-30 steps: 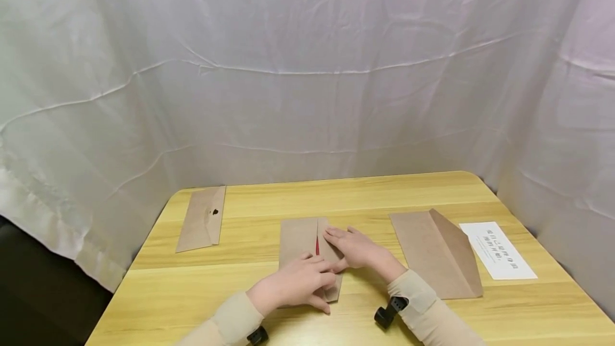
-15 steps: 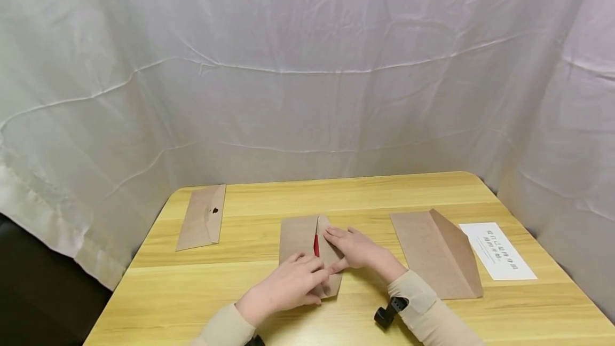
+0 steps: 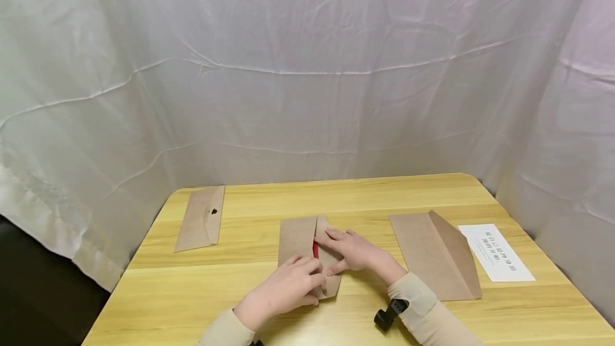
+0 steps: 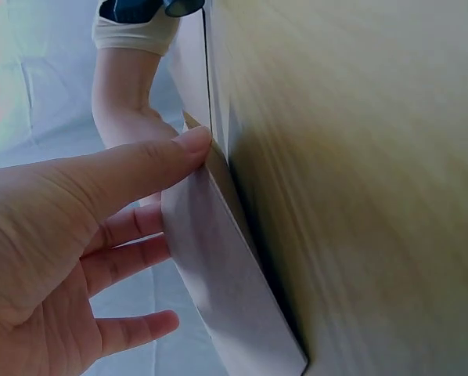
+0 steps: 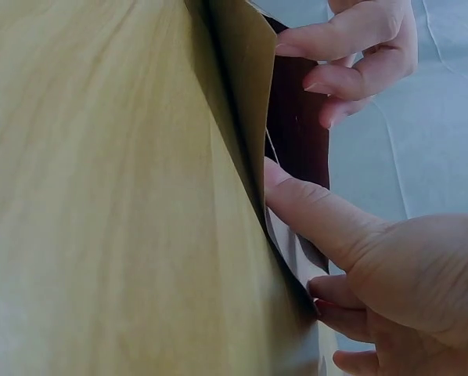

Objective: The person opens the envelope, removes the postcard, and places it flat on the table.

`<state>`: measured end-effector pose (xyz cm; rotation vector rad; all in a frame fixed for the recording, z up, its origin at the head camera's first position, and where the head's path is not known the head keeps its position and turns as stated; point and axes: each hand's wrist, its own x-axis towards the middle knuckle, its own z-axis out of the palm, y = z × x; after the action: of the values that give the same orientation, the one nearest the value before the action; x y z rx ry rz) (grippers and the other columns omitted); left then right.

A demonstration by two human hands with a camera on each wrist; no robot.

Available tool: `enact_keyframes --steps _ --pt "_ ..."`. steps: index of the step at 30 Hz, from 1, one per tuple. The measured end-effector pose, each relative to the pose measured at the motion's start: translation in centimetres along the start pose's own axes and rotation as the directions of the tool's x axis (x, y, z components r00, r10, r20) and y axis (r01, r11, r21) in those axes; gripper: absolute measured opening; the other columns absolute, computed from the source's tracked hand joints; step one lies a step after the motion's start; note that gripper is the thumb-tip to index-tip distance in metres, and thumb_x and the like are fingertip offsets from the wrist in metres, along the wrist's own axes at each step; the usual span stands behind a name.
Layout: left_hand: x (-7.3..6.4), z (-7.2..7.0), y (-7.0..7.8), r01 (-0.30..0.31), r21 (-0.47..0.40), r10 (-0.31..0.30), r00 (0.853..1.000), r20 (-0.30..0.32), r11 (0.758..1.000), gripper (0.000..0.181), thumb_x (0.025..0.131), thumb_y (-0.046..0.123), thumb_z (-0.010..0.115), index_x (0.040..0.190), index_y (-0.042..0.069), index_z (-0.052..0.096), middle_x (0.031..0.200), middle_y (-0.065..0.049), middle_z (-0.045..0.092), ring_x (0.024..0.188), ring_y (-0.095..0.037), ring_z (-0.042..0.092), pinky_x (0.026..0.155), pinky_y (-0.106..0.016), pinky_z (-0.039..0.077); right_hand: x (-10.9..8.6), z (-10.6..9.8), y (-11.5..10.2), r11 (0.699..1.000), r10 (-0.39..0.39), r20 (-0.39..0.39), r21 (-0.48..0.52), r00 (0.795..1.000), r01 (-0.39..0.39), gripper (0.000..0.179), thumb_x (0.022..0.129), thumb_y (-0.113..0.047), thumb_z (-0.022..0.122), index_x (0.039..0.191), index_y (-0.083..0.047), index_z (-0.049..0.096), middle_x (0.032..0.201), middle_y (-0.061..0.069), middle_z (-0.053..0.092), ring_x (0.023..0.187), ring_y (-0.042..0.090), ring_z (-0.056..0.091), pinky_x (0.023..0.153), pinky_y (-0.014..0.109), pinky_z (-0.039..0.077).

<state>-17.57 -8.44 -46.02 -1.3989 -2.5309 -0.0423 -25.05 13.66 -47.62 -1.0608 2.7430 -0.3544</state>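
A brown paper envelope [image 3: 296, 234] lies on the table between my two hands, a strip of red [image 3: 315, 250] showing in the gap beside its flap [image 3: 333, 283]. My left hand [image 3: 290, 284] bends its fingers over the near part of the flap's edge; in the left wrist view, the thumb [image 4: 191, 145] meets the envelope's near edge [image 4: 226, 290]. Spread across the flap from the right is my right hand [image 3: 354, 250], its fingers fairly straight. The right wrist view shows its thumb [image 5: 297, 192] at the opening, with curled left-hand fingers [image 5: 351, 74] above.
Farther left lies a closed brown envelope [image 3: 198, 220] with a dark mark. To the right is another envelope [image 3: 427, 255], its flap unfolded, beside a white card [image 3: 497, 252] with printed writing. A pale curtain [image 3: 307, 116] surrounds the wooden table [image 3: 365, 196].
My left hand has drawn back slightly to the left and curled its fingers more at the flap. The right hand stays on the flap, its fingers shifted a little toward the red gap.
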Motion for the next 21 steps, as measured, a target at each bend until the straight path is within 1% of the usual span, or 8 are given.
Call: enact_keyframes --steps 3,5,8,16,21 --pt "0.03 0.04 -0.01 -0.001 0.005 0.001 1.000 -0.005 1.000 0.029 0.074 0.045 0.079 0.097 0.030 0.067 0.102 0.011 0.054 0.105 -0.009 0.058 0.100 -0.049 0.050 -0.02 -0.01 0.02 1.000 -0.013 0.005 -0.013 1.000 0.013 0.077 0.081 -0.054 0.068 0.147 -0.023 0.045 0.157 0.024 0.029 0.145 0.037 0.031 0.115 0.061 0.027" --pt "0.04 0.05 0.01 0.000 0.006 0.000 1.000 -0.004 1.000 0.029 0.075 0.045 0.079 0.097 0.030 0.067 0.102 0.011 0.054 0.105 -0.009 0.058 0.100 -0.050 0.050 0.00 0.02 0.08 0.999 -0.023 0.004 -0.031 1.000 0.023 0.072 0.082 -0.054 0.068 0.145 -0.025 0.048 0.156 0.024 0.030 0.145 0.038 0.031 0.115 0.060 0.027" --pt "0.01 0.05 0.05 0.002 0.003 -0.002 1.000 -0.003 1.000 0.029 0.075 0.045 0.078 0.097 0.030 0.067 0.102 0.011 0.054 0.105 -0.009 0.057 0.100 -0.050 0.050 -0.01 0.11 0.13 0.999 -0.030 0.001 -0.041 1.000 0.030 0.070 0.082 -0.054 0.068 0.143 -0.026 0.050 0.156 0.025 0.031 0.145 0.038 0.032 0.115 0.059 0.028" --pt "-0.03 0.18 0.10 0.004 -0.012 -0.004 1.000 -0.011 1.000 0.026 0.076 0.044 0.078 0.096 0.031 0.067 0.100 0.012 0.053 0.103 -0.008 0.057 0.099 -0.051 0.050 -0.03 0.33 0.19 1.000 0.013 0.008 -0.007 1.000 -0.013 0.078 0.082 -0.055 0.068 0.147 -0.019 0.045 0.158 0.019 0.030 0.147 0.034 0.029 0.117 0.060 0.025" --pt "0.01 0.25 0.09 0.002 -0.008 -0.002 1.000 -0.015 1.000 0.026 0.076 0.044 0.078 0.096 0.031 0.067 0.100 0.012 0.053 0.103 -0.008 0.057 0.099 -0.050 0.050 0.02 0.35 0.37 1.000 0.018 -0.008 -0.008 1.000 -0.018 0.083 0.081 -0.055 0.070 0.148 -0.015 0.044 0.157 0.017 0.033 0.146 0.033 0.031 0.116 0.060 0.025"
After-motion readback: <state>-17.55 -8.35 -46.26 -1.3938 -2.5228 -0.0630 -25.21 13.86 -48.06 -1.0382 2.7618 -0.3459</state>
